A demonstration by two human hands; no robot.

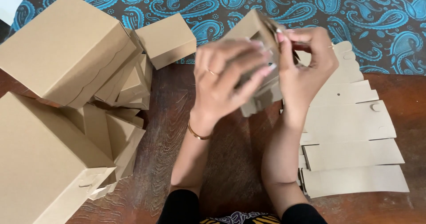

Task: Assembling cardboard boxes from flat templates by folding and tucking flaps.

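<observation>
- The left hand (226, 79) wraps its fingers around the near side of a small brown cardboard box (259, 64) that is only partly folded and held up above the table.
- The right hand (306, 68) grips the far side of the same box, with thumb and fingertips pinched on a flap at its top edge.
- The box is tilted, blurred, and sits between both palms, over the middle of the dark wooden table (230, 162).
- A thin gold bangle (197, 134) circles the left wrist, and a ring sits on one finger of that hand.
- To the right, a fanned stack of flat box blanks (355, 153) lies on the table, just beside the right forearm.
- To the left, finished boxes (57, 99) of several sizes are piled together, well apart from the hands.
- A blue paisley cloth (222, 6) covers the far edge of the table.
</observation>
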